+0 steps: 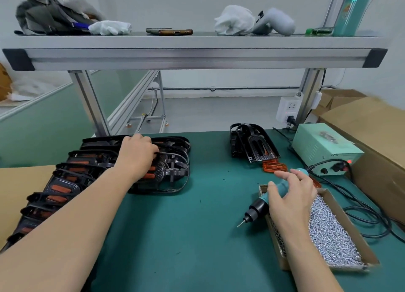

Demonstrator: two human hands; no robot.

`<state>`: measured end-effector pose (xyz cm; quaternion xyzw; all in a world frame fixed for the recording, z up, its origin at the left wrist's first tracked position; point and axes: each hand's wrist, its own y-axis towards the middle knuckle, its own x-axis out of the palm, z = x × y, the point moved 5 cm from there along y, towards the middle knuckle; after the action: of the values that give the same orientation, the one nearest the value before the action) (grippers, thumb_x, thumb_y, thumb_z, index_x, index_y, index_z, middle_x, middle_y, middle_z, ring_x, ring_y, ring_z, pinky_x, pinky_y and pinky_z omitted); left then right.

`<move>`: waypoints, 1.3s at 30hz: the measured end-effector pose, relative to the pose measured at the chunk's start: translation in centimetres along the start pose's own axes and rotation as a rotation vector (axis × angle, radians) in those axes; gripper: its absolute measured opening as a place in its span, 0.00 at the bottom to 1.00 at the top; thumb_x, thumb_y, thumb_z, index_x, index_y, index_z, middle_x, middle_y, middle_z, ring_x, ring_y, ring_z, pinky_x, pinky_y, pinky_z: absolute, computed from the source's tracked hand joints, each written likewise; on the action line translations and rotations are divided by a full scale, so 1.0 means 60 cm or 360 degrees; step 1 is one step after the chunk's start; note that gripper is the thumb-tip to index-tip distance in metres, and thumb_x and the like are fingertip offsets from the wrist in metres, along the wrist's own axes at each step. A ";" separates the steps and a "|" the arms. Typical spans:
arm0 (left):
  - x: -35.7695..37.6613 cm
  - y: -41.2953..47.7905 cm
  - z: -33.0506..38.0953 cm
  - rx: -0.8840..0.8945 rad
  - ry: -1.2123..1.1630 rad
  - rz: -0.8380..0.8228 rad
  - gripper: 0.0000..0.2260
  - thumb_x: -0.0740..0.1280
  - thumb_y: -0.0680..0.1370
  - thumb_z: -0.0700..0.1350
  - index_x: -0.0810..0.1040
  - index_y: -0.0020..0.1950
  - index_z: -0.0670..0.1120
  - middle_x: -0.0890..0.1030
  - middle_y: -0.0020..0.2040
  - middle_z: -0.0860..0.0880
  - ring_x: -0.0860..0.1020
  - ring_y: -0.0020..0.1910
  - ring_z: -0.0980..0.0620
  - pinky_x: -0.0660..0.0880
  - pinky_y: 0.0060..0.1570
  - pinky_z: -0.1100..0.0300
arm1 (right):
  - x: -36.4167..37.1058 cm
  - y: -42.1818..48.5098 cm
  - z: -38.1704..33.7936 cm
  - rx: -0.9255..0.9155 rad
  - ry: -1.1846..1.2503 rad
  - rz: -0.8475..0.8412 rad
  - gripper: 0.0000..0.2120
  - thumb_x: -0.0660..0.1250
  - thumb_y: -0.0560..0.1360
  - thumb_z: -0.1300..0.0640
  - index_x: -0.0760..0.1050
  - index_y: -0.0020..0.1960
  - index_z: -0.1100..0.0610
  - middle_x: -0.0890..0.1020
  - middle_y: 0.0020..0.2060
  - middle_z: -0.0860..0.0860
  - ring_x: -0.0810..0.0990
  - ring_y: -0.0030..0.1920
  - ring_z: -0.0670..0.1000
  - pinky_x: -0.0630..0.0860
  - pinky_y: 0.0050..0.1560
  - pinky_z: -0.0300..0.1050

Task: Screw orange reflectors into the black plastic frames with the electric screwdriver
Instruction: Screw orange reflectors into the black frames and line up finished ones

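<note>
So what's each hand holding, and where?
Right hand grips the screwdriver by its teal handle; left hand grips a black frame by its thin rim.

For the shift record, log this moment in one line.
left hand: grips black frame | right hand: holds electric screwdriver | orange reflectors: on mat

Frames [173,173] under the left hand [137,153] are glossy black plastic, and the mat [175,226] is matt green. The right hand [289,195] holds a smooth plastic screwdriver [258,206], with shiny metal screws [328,230] in a cardboard box [282,265] beside it.
</note>
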<state>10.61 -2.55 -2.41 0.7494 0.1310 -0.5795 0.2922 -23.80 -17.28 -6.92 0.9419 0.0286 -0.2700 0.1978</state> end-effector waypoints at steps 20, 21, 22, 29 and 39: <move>0.043 0.016 -0.002 -0.0066 -0.0253 -0.0282 0.27 0.64 0.74 0.30 0.76 0.70 0.49 0.73 0.58 0.46 0.80 0.52 0.42 0.78 0.53 0.49 | 0.139 0.209 -0.053 -0.0157 -0.1206 -0.0775 0.46 0.70 0.70 0.31 0.60 0.76 0.58 0.70 0.70 0.60 0.68 0.70 0.62 0.70 0.66 0.56; 0.045 0.013 -0.004 -0.0061 -0.0241 -0.0264 0.27 0.63 0.74 0.30 0.75 0.71 0.49 0.73 0.59 0.46 0.79 0.53 0.42 0.78 0.53 0.49 | 0.149 0.215 -0.048 -0.0165 -0.1248 -0.0768 0.47 0.70 0.70 0.30 0.60 0.76 0.58 0.70 0.70 0.60 0.68 0.70 0.62 0.69 0.66 0.56; 0.046 0.009 -0.006 -0.0061 -0.0237 -0.0261 0.26 0.62 0.75 0.31 0.74 0.71 0.48 0.73 0.60 0.45 0.79 0.53 0.42 0.78 0.53 0.48 | 0.156 0.218 -0.043 -0.0177 -0.1286 -0.0754 0.47 0.70 0.69 0.29 0.60 0.75 0.58 0.71 0.69 0.59 0.68 0.69 0.61 0.69 0.66 0.55; 0.029 -0.011 -0.005 -0.0091 -0.0301 -0.0219 0.23 0.61 0.77 0.33 0.75 0.70 0.47 0.73 0.62 0.46 0.77 0.56 0.43 0.76 0.57 0.49 | 0.179 0.215 -0.034 -0.0145 -0.1311 -0.0673 0.45 0.75 0.70 0.44 0.56 0.77 0.60 0.71 0.68 0.61 0.68 0.68 0.61 0.73 0.62 0.53; -0.043 -0.041 0.068 -0.0274 -0.1226 0.0081 0.16 0.69 0.77 0.41 0.79 0.65 0.46 0.78 0.58 0.48 0.79 0.51 0.53 0.71 0.58 0.60 | 0.142 0.198 -0.067 -0.0124 -0.0846 -0.0604 0.39 0.75 0.69 0.48 0.60 0.72 0.60 0.71 0.65 0.61 0.66 0.66 0.62 0.72 0.59 0.53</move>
<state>5.28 -2.62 -1.32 0.4529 0.0413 -0.7976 0.3962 -12.64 -27.11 -3.98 0.8080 0.1612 -0.5371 0.1805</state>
